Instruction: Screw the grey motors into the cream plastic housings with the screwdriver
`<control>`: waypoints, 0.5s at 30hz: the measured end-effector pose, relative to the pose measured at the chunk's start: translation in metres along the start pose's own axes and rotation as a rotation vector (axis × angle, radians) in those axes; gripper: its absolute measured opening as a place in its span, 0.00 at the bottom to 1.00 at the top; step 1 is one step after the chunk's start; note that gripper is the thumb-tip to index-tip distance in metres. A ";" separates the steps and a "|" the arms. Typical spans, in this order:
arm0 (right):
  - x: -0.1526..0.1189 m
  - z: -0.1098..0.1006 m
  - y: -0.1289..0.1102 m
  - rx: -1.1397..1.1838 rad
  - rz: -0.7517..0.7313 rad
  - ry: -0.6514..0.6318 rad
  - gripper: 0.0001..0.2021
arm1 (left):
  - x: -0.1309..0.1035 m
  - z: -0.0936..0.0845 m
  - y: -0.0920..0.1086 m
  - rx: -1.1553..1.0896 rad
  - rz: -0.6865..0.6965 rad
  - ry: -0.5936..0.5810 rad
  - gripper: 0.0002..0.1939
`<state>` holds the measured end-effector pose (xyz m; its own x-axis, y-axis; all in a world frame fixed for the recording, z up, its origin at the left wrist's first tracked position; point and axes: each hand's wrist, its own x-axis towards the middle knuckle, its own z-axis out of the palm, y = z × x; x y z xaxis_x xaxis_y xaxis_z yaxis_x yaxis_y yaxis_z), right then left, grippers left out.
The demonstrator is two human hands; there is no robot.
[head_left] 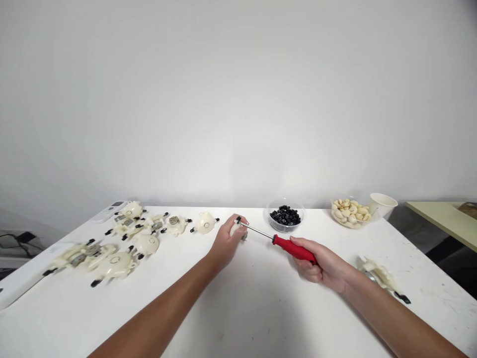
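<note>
In the middle of the head view, my left hand (227, 239) is closed around a small cream plastic part (234, 228), most of which the fingers hide. A dark piece shows at the part's top. My right hand (316, 261) grips the red handle of a screwdriver (294, 248). The metal shaft points left, and its tip meets the part near the dark piece; the exact contact is too small to make out. Just beyond the screwdriver stands a clear round bowl (286, 227) of small black pieces (285, 215).
Several cream plastic assemblies with black tips (115, 266) lie at the left. Another assembly (382, 276) lies beside my right forearm. At the back right are a clear container of cream rounded pieces (350, 213) and a white cup (383, 200). A wall rises behind the table.
</note>
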<state>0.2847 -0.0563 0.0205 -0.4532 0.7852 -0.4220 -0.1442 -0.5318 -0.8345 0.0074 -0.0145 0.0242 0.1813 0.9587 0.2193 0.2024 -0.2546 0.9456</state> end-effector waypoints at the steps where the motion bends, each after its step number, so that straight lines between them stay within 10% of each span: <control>1: 0.000 -0.002 -0.001 0.064 0.065 -0.054 0.21 | -0.001 0.000 0.002 0.013 0.042 0.001 0.06; 7: -0.004 -0.005 -0.002 -0.117 -0.113 -0.046 0.14 | -0.003 0.004 0.003 0.064 0.121 0.085 0.04; 15: -0.008 -0.005 0.000 -1.117 -0.887 0.384 0.15 | 0.001 0.011 -0.015 -0.160 -0.151 0.058 0.07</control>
<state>0.2931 -0.0610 0.0218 -0.3001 0.8445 0.4436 0.5739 0.5313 -0.6232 0.0152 -0.0114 0.0075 0.1042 0.9913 0.0809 0.0666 -0.0881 0.9939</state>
